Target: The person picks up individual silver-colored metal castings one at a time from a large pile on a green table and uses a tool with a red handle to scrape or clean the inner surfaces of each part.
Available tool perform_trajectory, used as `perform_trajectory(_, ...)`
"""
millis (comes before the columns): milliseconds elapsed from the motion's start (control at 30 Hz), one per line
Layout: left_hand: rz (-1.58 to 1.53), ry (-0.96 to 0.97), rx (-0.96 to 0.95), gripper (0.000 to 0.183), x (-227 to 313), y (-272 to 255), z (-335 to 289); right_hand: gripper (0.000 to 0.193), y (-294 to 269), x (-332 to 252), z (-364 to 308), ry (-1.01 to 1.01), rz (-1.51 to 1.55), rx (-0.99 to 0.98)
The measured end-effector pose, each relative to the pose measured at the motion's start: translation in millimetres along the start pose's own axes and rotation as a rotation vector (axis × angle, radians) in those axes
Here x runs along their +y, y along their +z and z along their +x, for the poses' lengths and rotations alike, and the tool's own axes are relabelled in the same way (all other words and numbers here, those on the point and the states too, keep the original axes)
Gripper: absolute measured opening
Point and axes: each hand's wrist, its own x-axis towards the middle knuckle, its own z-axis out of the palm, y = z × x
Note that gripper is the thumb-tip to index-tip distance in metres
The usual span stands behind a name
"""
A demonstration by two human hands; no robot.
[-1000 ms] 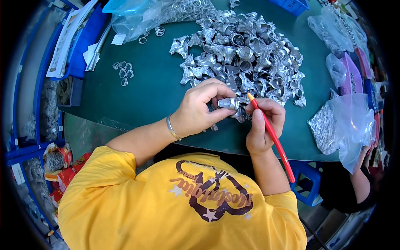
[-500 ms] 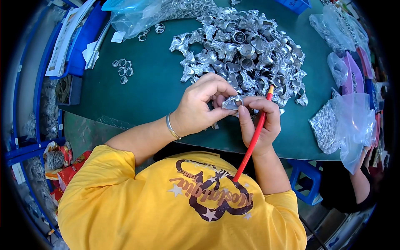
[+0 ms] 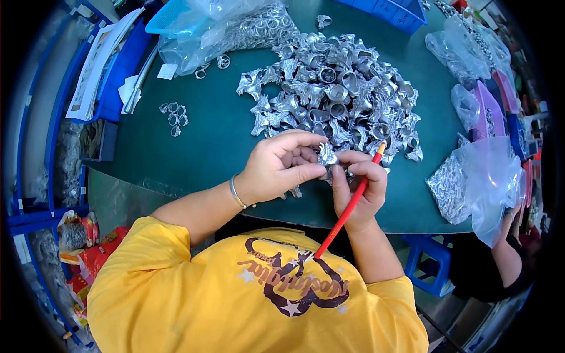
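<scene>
Green tabletop [image 3: 218,135] spreads between a ring cluster [image 3: 173,119] and the left hand [image 3: 273,167], its near edge beneath both forearms [image 3: 379,253]. Just short of the metal pile [image 3: 336,93], that hand pinches a silver casting [image 3: 326,155]; the right hand [image 3: 369,193], touching it, grips a red pencil [image 3: 347,207].

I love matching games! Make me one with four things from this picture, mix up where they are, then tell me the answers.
Things:
1. Red stick
2. Bracelet
3. Heap of silver pieces
4. Blue stool

Places:
A. On the green tabletop, beyond both hands
B. Down low, to the right of the yellow shirt
C. Held in the right hand
D. Around the wrist of the left hand

Right pairs: 1-C, 2-D, 3-A, 4-B
</scene>
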Motion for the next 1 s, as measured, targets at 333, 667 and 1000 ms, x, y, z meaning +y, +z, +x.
perform_trajectory(333, -0.199, 0.108, 0.032, 0.030, -9, 1, 1, 0.034, 1, 7, -5, 0.088, 0.071, 0.005)
perform_trajectory(667, 0.201, 0.022, 0.112, 0.031, 2, 0, 0, 0.034, 2, 5, -2, 0.061, 0.036, -0.020)
perform_trajectory(1000, 0.117, 0.160, 0.108, 0.013, -3, 0, 2, 0.032, 2, 5, 2, -0.014, -0.047, -0.023)
